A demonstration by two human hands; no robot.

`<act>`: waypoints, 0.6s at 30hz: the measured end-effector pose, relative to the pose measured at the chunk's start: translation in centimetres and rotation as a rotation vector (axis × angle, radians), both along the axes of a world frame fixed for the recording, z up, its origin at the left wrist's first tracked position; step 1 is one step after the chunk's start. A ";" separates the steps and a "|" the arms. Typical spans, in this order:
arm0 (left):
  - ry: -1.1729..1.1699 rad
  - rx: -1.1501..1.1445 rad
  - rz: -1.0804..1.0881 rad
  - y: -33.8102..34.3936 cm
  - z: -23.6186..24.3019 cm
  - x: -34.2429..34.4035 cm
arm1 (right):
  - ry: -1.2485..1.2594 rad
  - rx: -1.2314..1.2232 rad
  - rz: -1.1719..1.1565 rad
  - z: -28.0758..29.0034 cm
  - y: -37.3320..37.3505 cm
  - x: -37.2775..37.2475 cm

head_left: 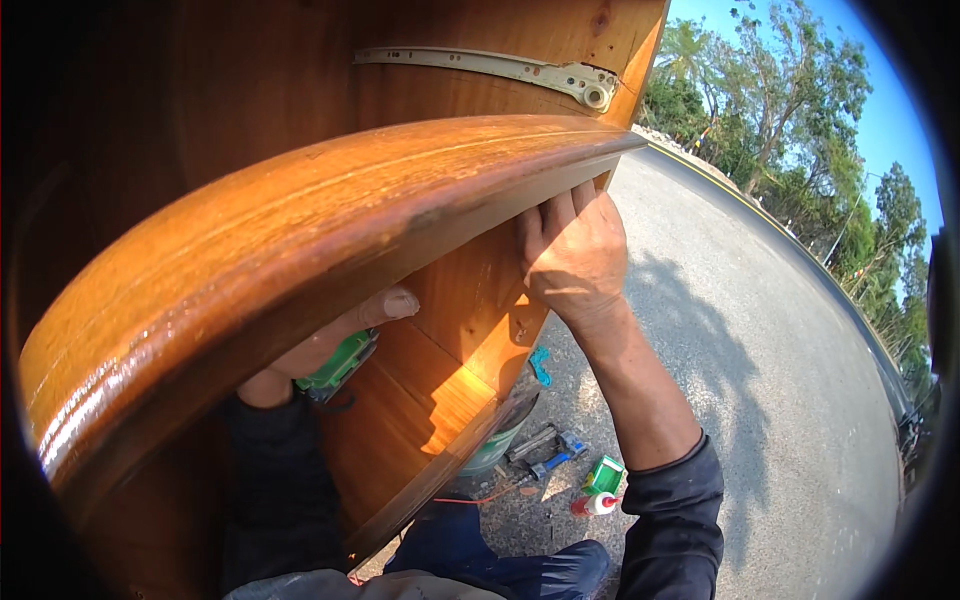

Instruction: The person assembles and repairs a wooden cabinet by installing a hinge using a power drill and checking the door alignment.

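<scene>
A varnished wooden board [330, 200] with a rounded edge crosses the view inside a wooden cabinet [460, 320]. My right hand [575, 255] is up against its underside at the right, fingers curled onto the board. My left hand [335, 335] is below the board, partly hidden by it, gripping a green tool [340, 362], with a fingertip showing beside it. A pale metal drawer rail [500, 70] with holes is fixed to the wood above the board.
On the pavement [800, 420] below lie blue-handled tools [555, 460], a green box [603, 476], a glue bottle [593, 506], a teal object [540, 367] and a bucket [488, 450]. My legs [500, 565] are at the bottom. Trees [760, 110] line a road at right.
</scene>
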State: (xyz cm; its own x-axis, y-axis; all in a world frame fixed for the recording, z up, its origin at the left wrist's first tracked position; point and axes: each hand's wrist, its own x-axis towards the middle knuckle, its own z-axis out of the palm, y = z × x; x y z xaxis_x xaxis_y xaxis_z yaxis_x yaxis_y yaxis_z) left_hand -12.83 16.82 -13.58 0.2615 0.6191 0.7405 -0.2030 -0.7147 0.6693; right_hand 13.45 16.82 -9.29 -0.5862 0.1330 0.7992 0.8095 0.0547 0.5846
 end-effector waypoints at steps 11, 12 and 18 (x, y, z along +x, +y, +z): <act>-0.006 -0.022 -0.024 -0.8 0.5 0.6 | -0.061 0.021 -0.067 0.2 1.0 0.5; -0.033 -0.025 -0.011 -0.9 0.8 0.7 | -0.054 0.039 -0.036 0.1 1.7 0.4; -0.029 0.025 0.012 -0.5 0.8 0.4 | -0.170 0.161 0.047 1.0 1.2 0.4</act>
